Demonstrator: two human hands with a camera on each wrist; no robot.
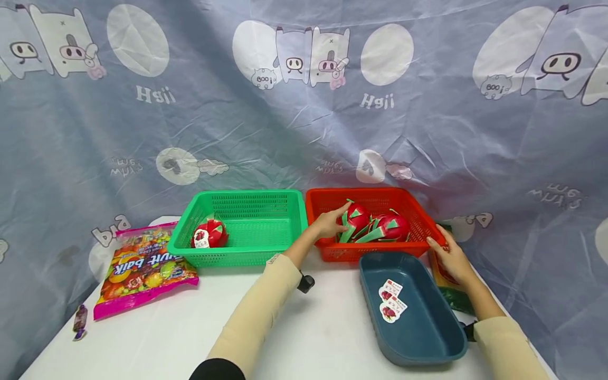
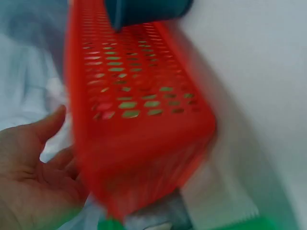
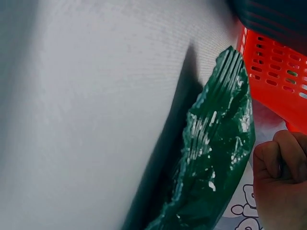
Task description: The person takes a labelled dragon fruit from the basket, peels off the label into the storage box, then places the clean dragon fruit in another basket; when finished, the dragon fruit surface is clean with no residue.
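Two roundish red-and-green dragon fruits (image 1: 394, 228): likely light, firm; grasp bodies. Left hand (image 1: 329, 224) spread; right hand (image 1: 453, 261) pinches perforated red plastic basket (image 1: 342, 254) at its corner.

The head view is bright, evenly lit and mostly sharp, with sheen along creases in the cloth backdrop (image 1: 285, 126). The left wrist view is dimmer, the red basket (image 2: 144, 153) smeared by blur. In the right wrist view, white glare streaks the glossy green packet (image 3: 223, 129); dark shadow lies beside it on the bench (image 3: 96, 120).
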